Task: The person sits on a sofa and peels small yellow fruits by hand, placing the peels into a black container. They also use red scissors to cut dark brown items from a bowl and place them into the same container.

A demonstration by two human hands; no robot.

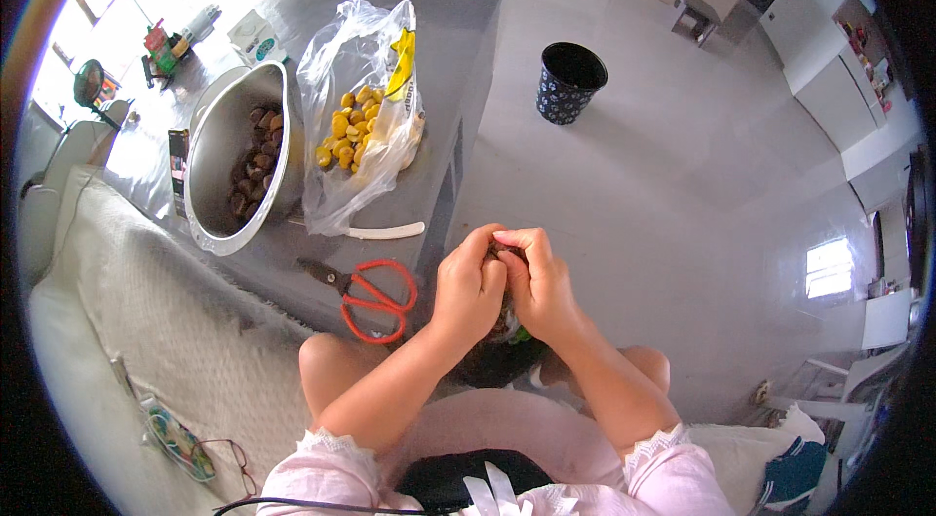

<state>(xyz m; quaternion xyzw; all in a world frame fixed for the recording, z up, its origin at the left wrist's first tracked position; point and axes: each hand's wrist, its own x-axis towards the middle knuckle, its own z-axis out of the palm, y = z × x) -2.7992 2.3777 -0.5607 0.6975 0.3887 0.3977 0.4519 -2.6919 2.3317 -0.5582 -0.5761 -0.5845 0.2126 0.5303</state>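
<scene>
My left hand (pixel 470 289) and my right hand (pixel 540 285) meet fingertip to fingertip above my lap, pinching a small dark brown piece (pixel 500 248), likely a chestnut, mostly hidden by the fingers. Below them a dark container (pixel 497 362) is partly covered by my hands. On the table to the left lie scissors with red handles (pixel 376 300) and a white-handled knife (pixel 387 231). Beyond these, a clear plastic bag (pixel 329 201) holds yellow peeled chestnuts (pixel 351 128). A steel bowl (pixel 281 150) with brown unpeeled chestnuts (pixel 256 165) stands left of the bag.
A black patterned bin (pixel 567 95) stands on the floor ahead. The grey table (pixel 461 26) reaches away on the left, with a tissue box (pixel 256 37) and bottles near its far left. A sofa (pixel 175 260) with glasses (pixel 241 461) and a phone (pixel 175 439) is at left.
</scene>
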